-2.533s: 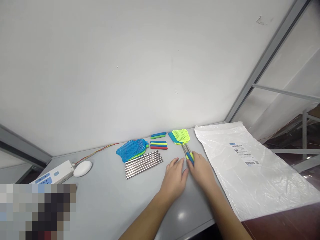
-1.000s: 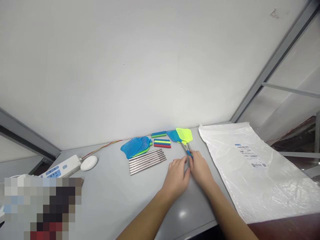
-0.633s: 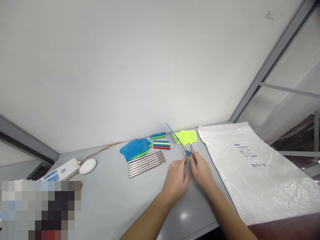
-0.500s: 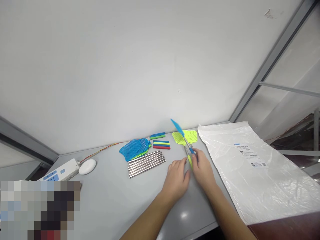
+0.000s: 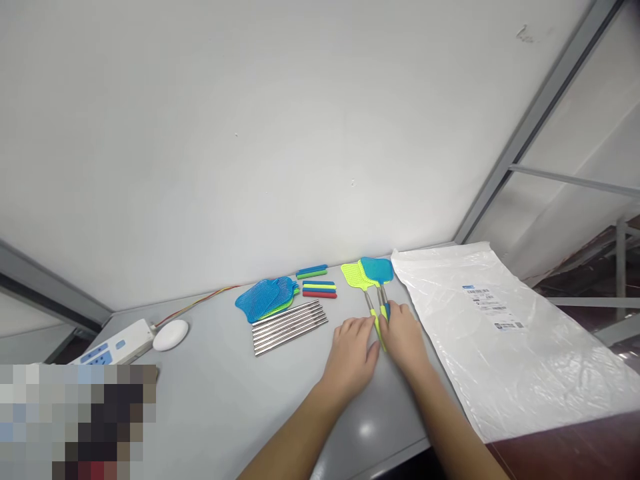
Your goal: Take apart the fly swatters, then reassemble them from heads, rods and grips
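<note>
A blue fly swatter (image 5: 377,269) lies on the table with its head over a yellow-green one. My right hand (image 5: 406,337) is closed round its blue handle, part of which shows above the fingers. A second yellow-green fly swatter (image 5: 355,275) lies just to the left, its handle running down between my hands. My left hand (image 5: 349,357) rests on the table with the fingers stretched forward and the thumb apart. Its fingertips are at or beside that left swatter's handle; whether they touch it I cannot tell.
Left of my hands are metal tubes (image 5: 290,327), blue and green swatter heads (image 5: 265,299) and coloured handles (image 5: 320,289). A power strip (image 5: 120,340) and a white oval object (image 5: 171,335) lie farther left. White plastic packaging (image 5: 500,347) covers the right side.
The blue swatter has come down from a raised, tilted position and now lies flat beside the yellow-green ones. My right hand moved with it; my left hand stayed nearly still.
</note>
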